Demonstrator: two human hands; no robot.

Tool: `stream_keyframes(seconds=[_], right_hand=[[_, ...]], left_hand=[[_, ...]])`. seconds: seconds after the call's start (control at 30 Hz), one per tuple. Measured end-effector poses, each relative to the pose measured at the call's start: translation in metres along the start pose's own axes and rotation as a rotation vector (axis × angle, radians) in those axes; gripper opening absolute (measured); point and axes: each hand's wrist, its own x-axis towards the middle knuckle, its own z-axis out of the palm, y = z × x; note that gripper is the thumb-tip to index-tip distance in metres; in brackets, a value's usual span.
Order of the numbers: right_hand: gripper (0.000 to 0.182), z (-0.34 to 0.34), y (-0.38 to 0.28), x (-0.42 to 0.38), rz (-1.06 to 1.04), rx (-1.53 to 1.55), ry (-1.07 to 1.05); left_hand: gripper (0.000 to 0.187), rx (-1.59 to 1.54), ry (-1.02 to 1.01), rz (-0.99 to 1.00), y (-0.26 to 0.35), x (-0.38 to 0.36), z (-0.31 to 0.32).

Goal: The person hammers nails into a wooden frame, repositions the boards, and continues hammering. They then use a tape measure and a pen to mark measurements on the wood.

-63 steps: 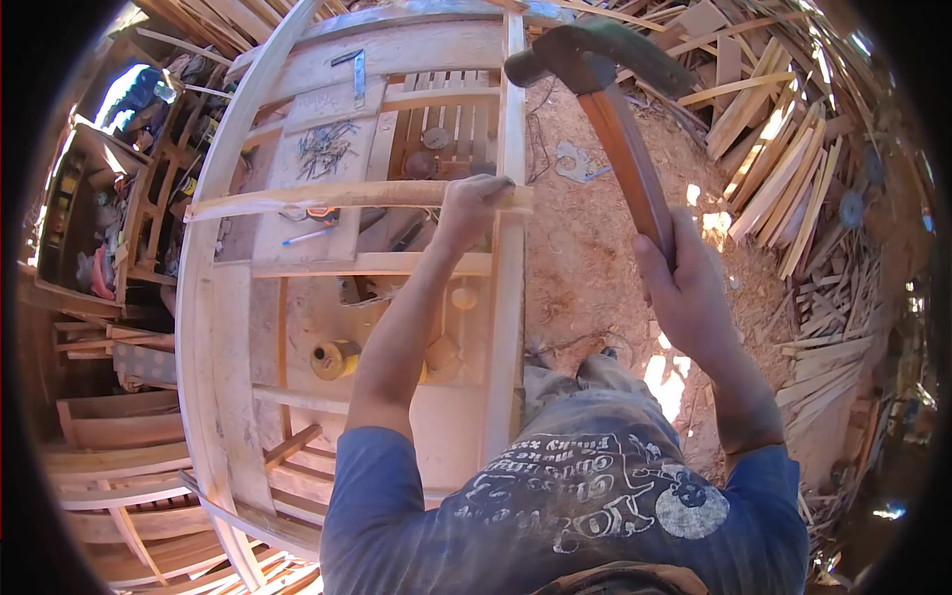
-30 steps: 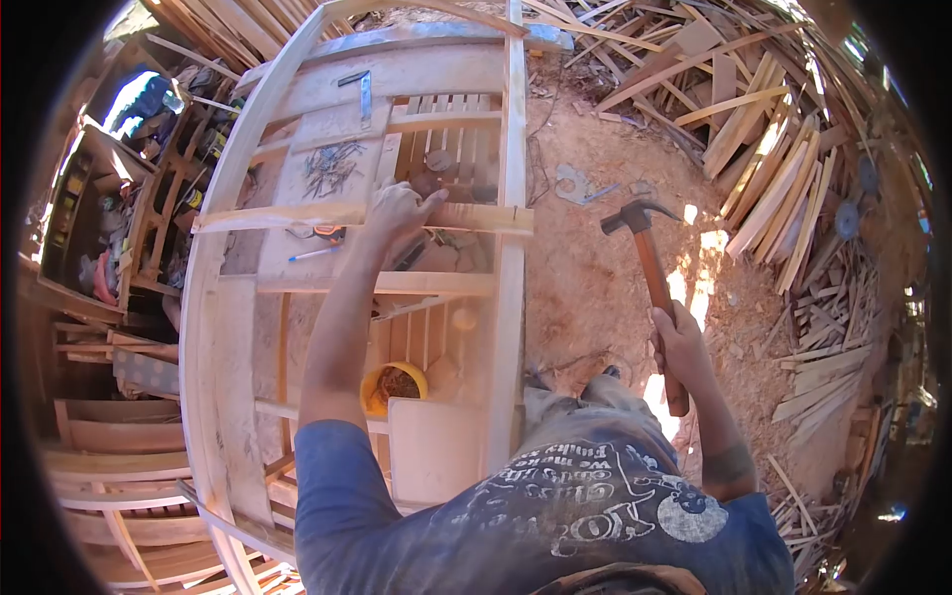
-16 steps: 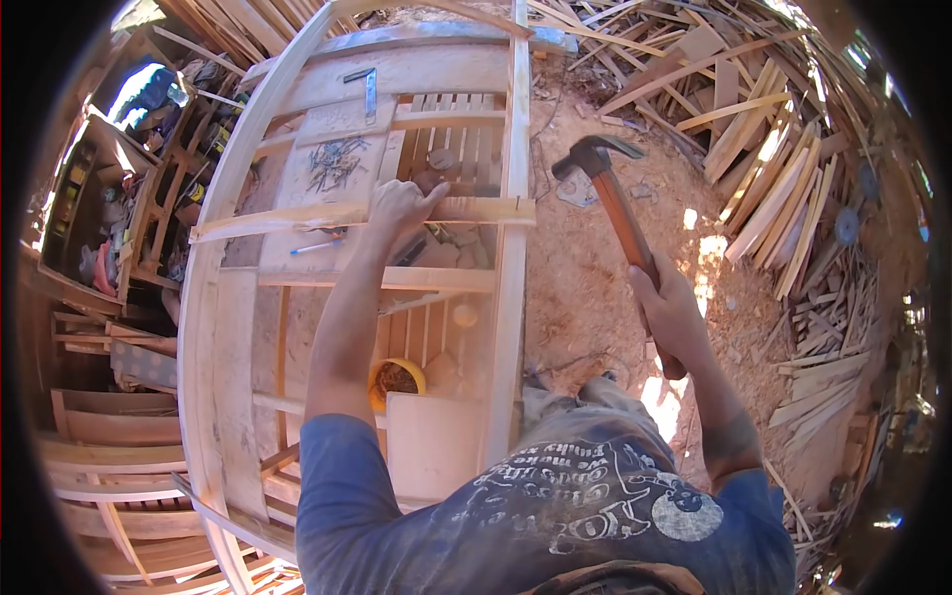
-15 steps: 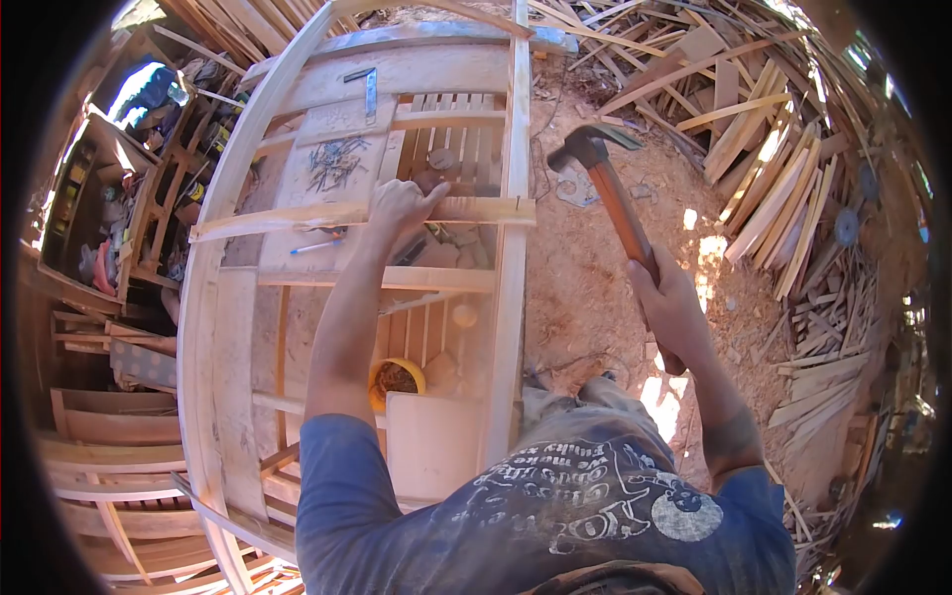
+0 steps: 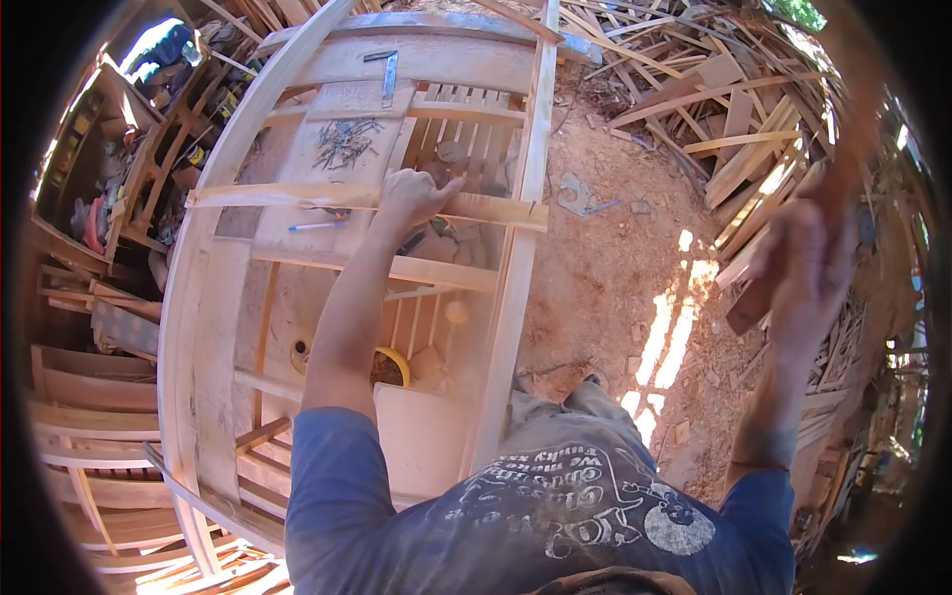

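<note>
My left hand [image 5: 412,198] is closed around a wooden slat [image 5: 496,209] that lies across a long wooden frame [image 5: 521,258]. A nail seems to stand near the slat's right end, though it is tiny here. Off to the right, my right hand [image 5: 808,253] is raised and smeared by motion, wrapped round a hammer's handle [image 5: 751,305]. The hammer's head is too blurred to make out. Beyond the slat, loose nails [image 5: 347,142] lie in a heap on a board, with a try square [image 5: 389,74] further back and a blue-and-white pen [image 5: 317,226] nearer.
Below the frame's bars sits a yellow bowl [image 5: 391,367] with brownish contents. Wood offcuts [image 5: 744,109] are piled at the right and back. Shelving with clutter [image 5: 99,178] and stacked wooden pieces [image 5: 109,436] line the left. Wood dust covers the floor [image 5: 605,297].
My right hand has swung the hammer outward and up to the right, away from the frame. My left hand keeps its grip on the slat. The view has shifted slightly.
</note>
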Motion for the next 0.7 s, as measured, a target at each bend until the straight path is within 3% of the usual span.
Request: stream_keyframes(seconds=[0.07,0.13,0.17,0.2,0.23,0.27,0.4,0.47,0.57,0.6,0.63,0.67,0.7], right_hand=[[0.032,0.013,-0.019,0.007,-0.171,0.294,0.252],[0.030,0.034,0.037,-0.027,-0.152,0.452,0.084],[0.027,0.038,0.080,-0.063,0.150,0.068,-0.072],[0.024,0.050,0.152,-0.093,-0.073,-0.326,-0.226],[0.022,0.055,0.156,-0.092,0.072,-0.372,-0.422],[0.020,0.059,0.157,-0.092,0.228,-0.413,-0.614],[0.024,0.019,0.042,-0.012,0.178,-0.347,-0.317],[0.027,-0.008,0.001,0.013,-0.073,0.009,-0.064],[0.036,0.008,-0.005,0.008,-0.398,0.371,0.095],[0.027,0.014,0.054,-0.018,-0.237,0.826,-0.158],[0.023,0.030,0.119,-0.060,-0.189,0.237,0.049],[0.022,0.046,0.160,-0.089,0.000,-0.178,-0.297],[0.022,0.049,0.160,-0.099,0.143,-0.335,-0.438]], left_hand=[[0.073,0.000,-0.002,0.001,-0.001,0.003,0.000],[0.074,0.001,-0.019,-0.002,-0.001,0.003,-0.001],[0.074,0.000,-0.016,-0.003,-0.002,0.003,0.000],[0.075,0.000,-0.012,-0.004,-0.002,0.004,0.000],[0.075,0.000,-0.012,-0.005,-0.002,0.002,0.001],[0.075,0.021,-0.012,0.007,-0.002,-0.003,0.007],[0.076,0.001,0.030,0.008,-0.004,0.000,0.008],[0.076,-0.036,0.051,-0.001,-0.003,0.002,0.006],[0.076,-0.032,0.072,0.004,-0.003,0.001,0.005],[0.076,-0.027,0.077,0.006,-0.004,0.000,0.006],[0.077,-0.023,0.087,0.006,-0.004,0.002,0.005],[0.075,-0.027,0.102,0.005,-0.005,0.006,0.002],[0.074,-0.029,0.099,0.007,-0.006,0.007,0.001]])
